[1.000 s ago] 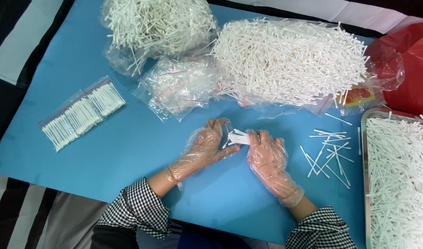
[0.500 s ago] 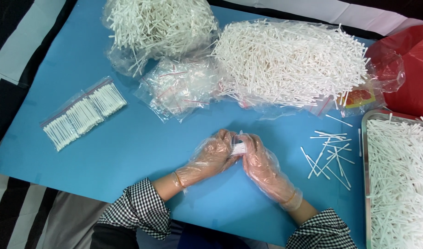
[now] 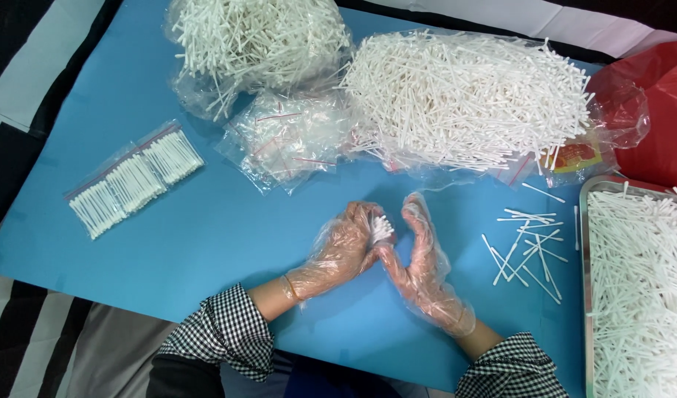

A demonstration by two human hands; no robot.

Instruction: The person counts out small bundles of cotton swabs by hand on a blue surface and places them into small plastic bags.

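Both my hands wear clear plastic gloves and meet over the blue table cover (image 3: pixel 228 228). My left hand (image 3: pixel 345 248) is closed around a small bundle of white cotton swabs (image 3: pixel 380 229), whose tips stick up between the hands. My right hand (image 3: pixel 419 254) stands edge-on with flat fingers, pressed against the side of that bundle. Loose swabs (image 3: pixel 526 243) lie scattered just right of my right hand.
A big heap of white swabs (image 3: pixel 464 99) on clear plastic lies at the back, another bagful (image 3: pixel 257 40) at back left, empty small bags (image 3: pixel 290 136) between. Filled packets (image 3: pixel 136 180) lie at left. A metal tray (image 3: pixel 585 295) of swabs stands at right, a red bag (image 3: pixel 663 118) behind it.
My hands have turned: the bundle now stands with its tips up in my left hand, and my right hand has flattened against it. The hands shifted slightly right.
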